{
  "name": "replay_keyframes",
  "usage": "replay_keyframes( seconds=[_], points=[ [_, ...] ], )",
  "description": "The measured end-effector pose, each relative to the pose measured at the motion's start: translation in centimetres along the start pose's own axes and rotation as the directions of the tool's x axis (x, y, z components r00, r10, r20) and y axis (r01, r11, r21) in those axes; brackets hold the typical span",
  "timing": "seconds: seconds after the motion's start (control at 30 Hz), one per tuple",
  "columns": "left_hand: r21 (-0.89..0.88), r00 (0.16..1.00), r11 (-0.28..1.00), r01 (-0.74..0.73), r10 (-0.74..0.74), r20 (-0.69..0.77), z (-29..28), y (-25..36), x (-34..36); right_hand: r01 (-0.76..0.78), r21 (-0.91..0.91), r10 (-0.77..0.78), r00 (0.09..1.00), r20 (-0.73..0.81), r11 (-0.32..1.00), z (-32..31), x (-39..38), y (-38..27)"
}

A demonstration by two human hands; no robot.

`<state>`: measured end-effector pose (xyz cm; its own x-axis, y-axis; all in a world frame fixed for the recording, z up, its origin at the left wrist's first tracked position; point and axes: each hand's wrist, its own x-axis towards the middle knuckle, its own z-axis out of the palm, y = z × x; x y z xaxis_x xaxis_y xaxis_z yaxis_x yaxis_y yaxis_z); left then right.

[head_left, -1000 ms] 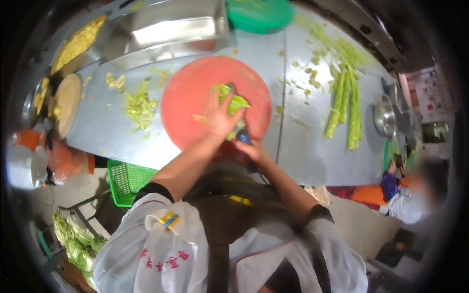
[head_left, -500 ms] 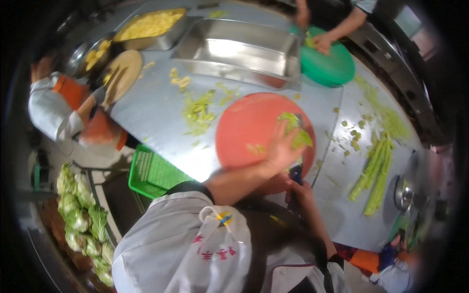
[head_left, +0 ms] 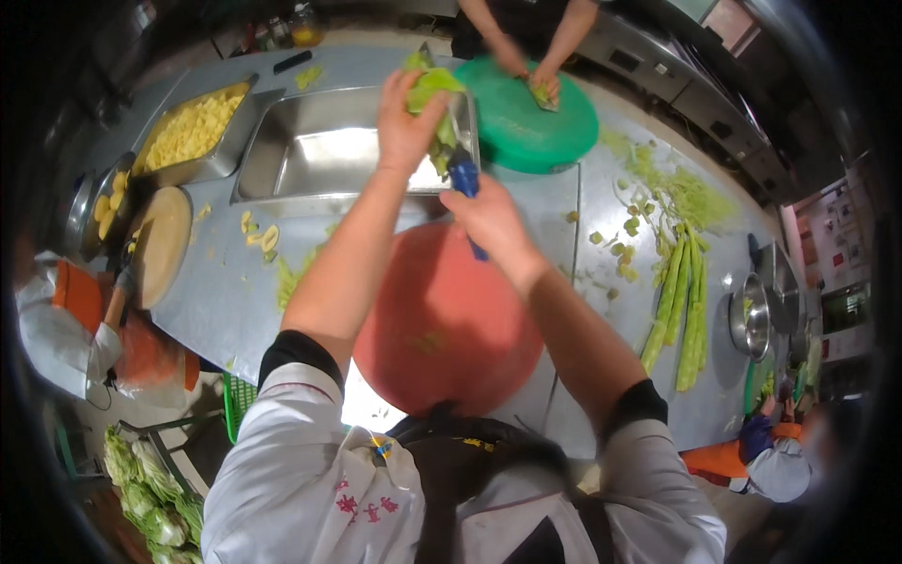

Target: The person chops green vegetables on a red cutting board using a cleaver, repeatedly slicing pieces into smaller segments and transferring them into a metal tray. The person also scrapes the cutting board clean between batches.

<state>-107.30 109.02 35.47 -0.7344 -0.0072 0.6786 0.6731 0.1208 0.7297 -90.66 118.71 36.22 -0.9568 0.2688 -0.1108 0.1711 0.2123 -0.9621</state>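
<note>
Red lettering (head_left: 348, 506) on white cloth (head_left: 366, 538), left fingers (head_left: 389, 94) clamped on green slices (head_left: 436, 88), right fingers (head_left: 458, 203) gripping blue-handled knife (head_left: 462, 176)

Grey metal worktable (head_left: 214, 258), glare (head_left: 365, 406) at near edge. Dark steel units (head_left: 658, 80) upper right. Pale floor (head_left: 150, 401) lower left; pale wall (head_left: 834, 230) far right.

"Any lettering in view?"
"Yes, a short row of red characters (head_left: 365, 509) on the front of the wearer's white cloth jacket (head_left: 268, 479), small and soft-edged."
"And the dark fabric apron (head_left: 512, 462)?"
"It bears a small yellow mark (head_left: 478, 444), possibly lettering, but too blurred to read."
</note>
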Motion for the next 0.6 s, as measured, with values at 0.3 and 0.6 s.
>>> replay_keyframes(
  seconds=[0.3, 0.6],
  points=[
    [0.353, 0.987, 0.922, 0.161, -0.161, -0.031, -4.7, -8.7, -5.8, -0.173, 0.272, 0.151, 0.983, 0.100, 0.947, 0.3, 3.9, 4.9],
    [0.217, 0.972, 0.972, 0.085, -0.129, 0.197, -7.4, 3.7, -18.4, -0.440, 0.509, 0.373, 0.898, 0.234, 0.739, -2.0, -7.7, 5.7]
  ],
)
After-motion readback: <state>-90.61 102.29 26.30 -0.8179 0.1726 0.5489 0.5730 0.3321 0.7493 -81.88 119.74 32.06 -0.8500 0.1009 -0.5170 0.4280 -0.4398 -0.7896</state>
